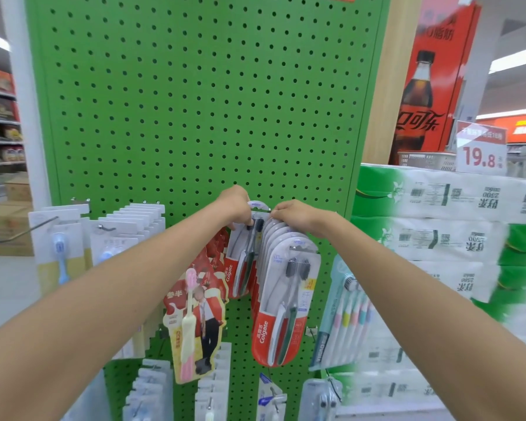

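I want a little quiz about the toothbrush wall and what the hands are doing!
1. True or false: the left hand and the right hand both hold the tops of the Colgate packs.
2. What colour is the pegboard? A red, B green, C blue.
3. Fill in: the price sign reads ___.

Key: 1 true; 2 B; 3 19.8
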Demonstrator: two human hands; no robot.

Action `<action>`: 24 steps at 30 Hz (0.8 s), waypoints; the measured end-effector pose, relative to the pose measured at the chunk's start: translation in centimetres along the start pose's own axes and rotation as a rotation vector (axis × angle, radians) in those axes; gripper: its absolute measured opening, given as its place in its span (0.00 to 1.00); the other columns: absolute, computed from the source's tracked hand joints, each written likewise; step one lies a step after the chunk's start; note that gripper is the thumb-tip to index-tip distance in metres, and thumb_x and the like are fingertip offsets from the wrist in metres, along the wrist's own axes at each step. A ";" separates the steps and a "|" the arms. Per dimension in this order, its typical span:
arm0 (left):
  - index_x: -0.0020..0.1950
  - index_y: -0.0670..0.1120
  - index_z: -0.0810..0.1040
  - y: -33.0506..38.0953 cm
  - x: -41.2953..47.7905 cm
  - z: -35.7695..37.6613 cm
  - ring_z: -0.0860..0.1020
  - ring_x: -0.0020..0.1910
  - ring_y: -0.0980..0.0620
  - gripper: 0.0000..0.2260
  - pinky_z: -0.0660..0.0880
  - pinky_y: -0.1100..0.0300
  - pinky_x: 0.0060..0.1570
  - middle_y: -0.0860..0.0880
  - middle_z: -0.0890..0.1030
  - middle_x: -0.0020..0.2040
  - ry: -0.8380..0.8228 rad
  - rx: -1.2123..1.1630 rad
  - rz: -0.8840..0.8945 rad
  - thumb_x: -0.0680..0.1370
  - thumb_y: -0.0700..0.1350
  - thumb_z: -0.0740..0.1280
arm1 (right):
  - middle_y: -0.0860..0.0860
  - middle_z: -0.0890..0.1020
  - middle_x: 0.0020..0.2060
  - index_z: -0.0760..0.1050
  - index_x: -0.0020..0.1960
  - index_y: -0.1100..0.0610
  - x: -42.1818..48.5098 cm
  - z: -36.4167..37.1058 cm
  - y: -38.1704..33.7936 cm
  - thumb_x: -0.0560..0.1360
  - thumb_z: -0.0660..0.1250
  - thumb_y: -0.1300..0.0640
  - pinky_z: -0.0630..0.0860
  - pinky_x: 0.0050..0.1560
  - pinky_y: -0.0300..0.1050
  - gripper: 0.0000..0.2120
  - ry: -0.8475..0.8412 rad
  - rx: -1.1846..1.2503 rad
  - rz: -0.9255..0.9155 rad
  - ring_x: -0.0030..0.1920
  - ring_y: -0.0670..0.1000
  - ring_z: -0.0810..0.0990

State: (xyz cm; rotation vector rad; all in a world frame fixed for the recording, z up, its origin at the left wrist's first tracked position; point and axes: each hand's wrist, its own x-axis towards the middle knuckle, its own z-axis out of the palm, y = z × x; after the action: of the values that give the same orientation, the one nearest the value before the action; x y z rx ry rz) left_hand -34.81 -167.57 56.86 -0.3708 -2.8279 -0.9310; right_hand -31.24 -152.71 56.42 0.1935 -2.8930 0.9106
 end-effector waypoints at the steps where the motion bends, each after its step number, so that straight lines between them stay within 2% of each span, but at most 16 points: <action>1: 0.64 0.37 0.74 0.0 0.1 0.2 0.80 0.48 0.44 0.18 0.80 0.58 0.40 0.41 0.78 0.59 0.005 -0.008 0.012 0.75 0.36 0.72 | 0.50 0.78 0.44 0.77 0.57 0.60 0.1 0.0 0.0 0.83 0.55 0.58 0.72 0.47 0.42 0.12 0.000 0.004 0.001 0.43 0.47 0.77; 4: 0.61 0.37 0.76 0.0 0.3 0.6 0.78 0.47 0.45 0.15 0.80 0.56 0.47 0.42 0.79 0.57 0.005 -0.056 0.021 0.75 0.34 0.71 | 0.53 0.78 0.46 0.76 0.59 0.66 0.3 0.0 0.1 0.82 0.57 0.58 0.77 0.52 0.49 0.15 0.009 0.001 0.016 0.44 0.50 0.76; 6: 0.63 0.39 0.73 -0.2 0.4 0.6 0.79 0.52 0.43 0.18 0.80 0.54 0.50 0.44 0.76 0.58 -0.026 -0.114 0.006 0.75 0.34 0.71 | 0.56 0.76 0.45 0.73 0.61 0.70 0.3 -0.1 0.2 0.82 0.57 0.57 0.75 0.48 0.49 0.17 0.034 0.004 0.029 0.44 0.52 0.72; 8: 0.65 0.40 0.72 -0.5 0.4 0.3 0.79 0.55 0.42 0.20 0.80 0.53 0.52 0.45 0.73 0.57 -0.072 -0.160 -0.008 0.74 0.33 0.71 | 0.57 0.77 0.48 0.73 0.62 0.68 0.3 -0.2 0.3 0.82 0.57 0.58 0.74 0.46 0.47 0.16 0.079 0.020 0.038 0.44 0.53 0.74; 11: 0.63 0.41 0.73 -0.8 0.3 0.2 0.78 0.57 0.43 0.19 0.81 0.52 0.52 0.44 0.75 0.58 -0.148 -0.195 -0.015 0.74 0.32 0.71 | 0.58 0.77 0.60 0.72 0.65 0.64 0.3 -0.7 1.0 0.83 0.55 0.59 0.73 0.57 0.50 0.15 0.120 0.042 0.040 0.54 0.53 0.75; 13: 0.62 0.41 0.74 -0.8 0.4 0.4 0.78 0.56 0.43 0.19 0.81 0.52 0.52 0.43 0.76 0.58 -0.172 -0.203 -0.008 0.74 0.32 0.71 | 0.58 0.76 0.62 0.72 0.67 0.64 0.3 -0.9 1.3 0.83 0.54 0.58 0.74 0.53 0.47 0.16 0.101 0.054 0.049 0.54 0.53 0.75; 15: 0.62 0.41 0.74 -0.4 0.3 0.6 0.79 0.56 0.43 0.18 0.81 0.53 0.52 0.43 0.77 0.58 -0.183 -0.195 0.012 0.74 0.32 0.71 | 0.57 0.76 0.62 0.71 0.68 0.63 0.3 -0.9 1.5 0.84 0.54 0.58 0.71 0.42 0.41 0.17 0.085 0.086 0.049 0.51 0.51 0.75; 17: 0.61 0.41 0.74 0.2 0.4 0.9 0.79 0.56 0.43 0.17 0.81 0.54 0.51 0.42 0.78 0.58 -0.181 -0.187 0.032 0.74 0.32 0.71 | 0.57 0.77 0.60 0.72 0.68 0.62 0.4 -0.8 1.6 0.84 0.54 0.58 0.69 0.37 0.39 0.17 0.090 0.112 0.036 0.48 0.49 0.75; 20: 0.59 0.40 0.74 1.0 0.4 1.2 0.77 0.57 0.44 0.15 0.80 0.53 0.53 0.45 0.76 0.53 -0.194 -0.245 0.017 0.75 0.28 0.67 | 0.57 0.78 0.56 0.75 0.64 0.64 0.7 -0.8 2.2 0.83 0.55 0.59 0.71 0.43 0.40 0.16 0.111 0.138 0.035 0.49 0.50 0.75; 22: 0.60 0.40 0.74 1.3 0.6 1.4 0.78 0.56 0.45 0.14 0.80 0.52 0.55 0.44 0.75 0.55 -0.208 -0.336 -0.001 0.77 0.27 0.64 | 0.55 0.78 0.51 0.75 0.61 0.64 0.8 -0.9 2.6 0.83 0.55 0.59 0.72 0.48 0.43 0.14 0.115 0.132 0.047 0.48 0.50 0.76; 24: 0.61 0.38 0.74 1.4 0.6 1.8 0.80 0.52 0.47 0.13 0.81 0.54 0.51 0.41 0.77 0.59 -0.196 -0.416 -0.007 0.78 0.28 0.63 | 0.51 0.76 0.44 0.75 0.58 0.63 0.9 -1.1 3.1 0.83 0.55 0.59 0.70 0.42 0.39 0.13 0.133 0.129 0.063 0.42 0.46 0.74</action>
State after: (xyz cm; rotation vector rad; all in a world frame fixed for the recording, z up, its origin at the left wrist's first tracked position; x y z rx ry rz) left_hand -35.09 -165.29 56.40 -0.5233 -2.7859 -1.5686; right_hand -32.56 -149.62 55.69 0.0492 -2.7349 1.0775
